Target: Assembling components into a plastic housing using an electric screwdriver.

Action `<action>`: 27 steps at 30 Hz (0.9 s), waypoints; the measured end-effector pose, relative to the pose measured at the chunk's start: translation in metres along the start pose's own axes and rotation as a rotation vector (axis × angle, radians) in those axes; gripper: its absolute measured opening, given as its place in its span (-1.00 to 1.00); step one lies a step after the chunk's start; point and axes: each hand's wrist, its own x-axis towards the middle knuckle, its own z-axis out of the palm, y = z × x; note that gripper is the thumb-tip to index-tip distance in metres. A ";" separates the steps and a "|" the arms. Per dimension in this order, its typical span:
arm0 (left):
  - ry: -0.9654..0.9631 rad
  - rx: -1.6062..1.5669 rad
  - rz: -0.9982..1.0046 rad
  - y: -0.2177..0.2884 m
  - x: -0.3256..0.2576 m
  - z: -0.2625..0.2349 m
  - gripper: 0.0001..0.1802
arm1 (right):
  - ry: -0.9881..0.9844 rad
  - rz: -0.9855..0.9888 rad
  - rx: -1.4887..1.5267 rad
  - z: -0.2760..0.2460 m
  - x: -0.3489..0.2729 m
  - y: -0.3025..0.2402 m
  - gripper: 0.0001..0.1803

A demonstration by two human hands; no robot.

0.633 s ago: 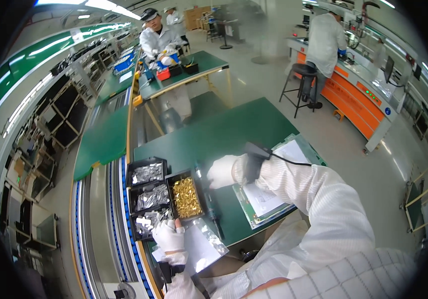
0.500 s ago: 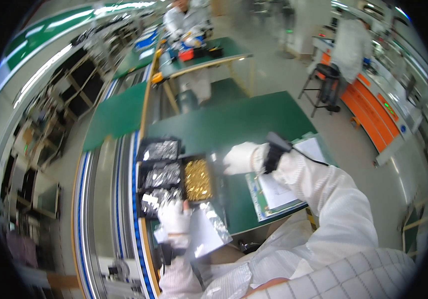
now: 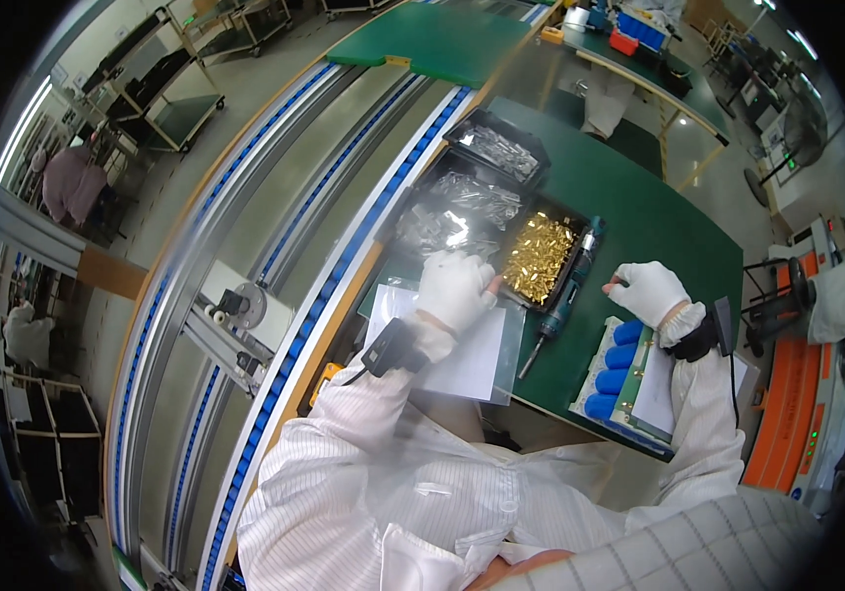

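Note:
My left hand (image 3: 454, 291), in a white glove with a bare thumb tip, reaches to the near edge of a black bin of clear plastic bags (image 3: 442, 229). Its fingers are a little apart and bent, and their tips are partly hidden. Right beside it, a black bin holds small brass-coloured metal parts (image 3: 539, 258). My right hand (image 3: 651, 294), gloved too, hovers over the green table with thumb and fingers curled together; anything between them is too small to make out. Just below it lies a circuit board (image 3: 595, 386) with several blue cylinders (image 3: 617, 368). A screwdriver (image 3: 565, 300) lies between the hands.
White paper in a clear sleeve (image 3: 462, 357) lies under my left forearm. Two more bins of clear-bagged pieces (image 3: 497, 148) stand behind. A conveyor rail (image 3: 344, 261) runs along the left. Cables trail from both wrist bands. Another workbench (image 3: 644, 74) stands beyond the green table (image 3: 674, 231).
My view has turned left and down, bringing the conveyor and screwdriver into clearer sight. My right hand has moved away from the brass parts, nearer the board; my left stays by the bagged bin.

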 end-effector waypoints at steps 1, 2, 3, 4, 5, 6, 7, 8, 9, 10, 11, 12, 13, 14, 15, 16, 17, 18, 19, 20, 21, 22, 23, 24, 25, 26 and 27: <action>-0.038 0.018 -0.003 0.000 0.000 -0.001 -0.77 | -0.004 -0.007 -0.007 0.000 0.000 0.000 -0.66; -0.078 0.036 -0.004 0.000 0.000 -0.001 -0.78 | 0.000 -0.007 0.008 0.001 0.000 0.000 -0.66; -0.077 0.034 -0.011 0.001 0.000 -0.001 -0.78 | 0.005 -0.006 0.024 0.001 0.000 0.000 -0.67; -0.050 0.037 -0.008 0.001 -0.001 -0.001 -0.77 | 0.002 -0.009 0.019 0.001 0.000 0.000 -0.67; -0.037 0.036 -0.010 0.001 -0.001 -0.001 -0.77 | 0.012 -0.015 0.024 0.001 0.000 0.000 -0.67; -0.023 0.038 -0.010 0.001 -0.001 -0.001 -0.77 | 0.018 -0.012 0.025 0.002 0.000 -0.001 -0.68; -0.054 0.034 -0.013 0.000 0.000 0.000 -0.77 | 0.019 -0.025 0.027 0.001 0.000 -0.001 -0.68; -0.086 0.031 -0.016 0.000 0.000 0.000 -0.76 | 0.016 -0.022 0.032 0.001 -0.001 -0.001 -0.68; -0.084 0.031 -0.021 0.000 0.000 -0.001 -0.76 | 0.015 -0.017 0.034 0.001 -0.001 -0.001 -0.69; -0.084 0.028 -0.021 0.000 0.000 -0.001 -0.76 | 0.013 -0.022 0.035 0.001 -0.001 -0.001 -0.69; -0.087 0.018 -0.025 0.000 0.000 -0.001 -0.75 | 0.007 -0.017 0.038 0.000 -0.001 -0.001 -0.68; -0.083 0.025 -0.022 0.000 0.000 -0.001 -0.75 | 0.002 -0.011 0.041 0.000 -0.001 -0.001 -0.67; -0.090 0.029 -0.027 0.001 0.000 -0.001 -0.75 | 0.003 -0.012 0.041 0.000 -0.001 -0.001 -0.67; -0.093 0.027 -0.033 0.001 0.000 -0.001 -0.75 | 0.007 -0.013 0.038 0.000 -0.002 -0.001 -0.68; -0.096 0.034 -0.030 0.001 0.000 -0.001 -0.75 | 0.009 -0.006 0.032 0.000 -0.002 -0.001 -0.68; -0.089 0.038 -0.030 0.001 -0.001 -0.001 -0.75 | 0.016 -0.014 0.037 0.000 -0.002 -0.002 -0.68; -0.080 0.043 -0.028 0.001 -0.001 -0.001 -0.75 | 0.012 -0.018 0.052 0.000 -0.001 -0.002 -0.69; -0.076 0.043 -0.022 0.001 -0.001 0.000 -0.75 | 0.006 -0.008 0.062 0.000 -0.001 -0.002 -0.69; -0.049 0.024 -0.019 0.000 -0.001 0.000 -0.75 | 0.014 -0.013 0.066 0.000 -0.001 -0.002 -0.69; -0.023 0.000 -0.012 0.000 -0.002 0.001 -0.75 | 0.019 -0.027 0.049 0.000 -0.001 -0.002 -0.69; 0.010 -0.025 -0.004 0.000 -0.002 0.002 -0.75 | 0.023 -0.027 0.027 -0.001 -0.002 -0.002 -0.68; 0.030 -0.016 0.011 -0.001 -0.002 0.003 -0.75 | 0.031 -0.030 0.005 0.000 -0.001 -0.002 -0.67; 0.037 -0.018 0.025 -0.001 -0.002 0.003 -0.75 | 0.034 -0.031 -0.016 0.000 -0.002 -0.001 -0.67; 0.035 -0.032 0.026 -0.002 -0.002 0.004 -0.76 | 0.031 -0.044 -0.010 0.000 -0.002 0.000 -0.67; 0.017 0.004 0.023 -0.002 -0.002 0.004 -0.81 | 0.029 -0.039 -0.014 -0.001 -0.002 0.001 -0.67; 0.022 0.001 0.024 -0.001 -0.002 0.005 -0.81 | 0.035 -0.052 0.002 0.000 -0.002 0.001 -0.68; 0.051 -0.022 0.033 -0.001 -0.002 0.005 -0.81 | 0.035 -0.042 0.017 0.000 -0.003 0.001 -0.68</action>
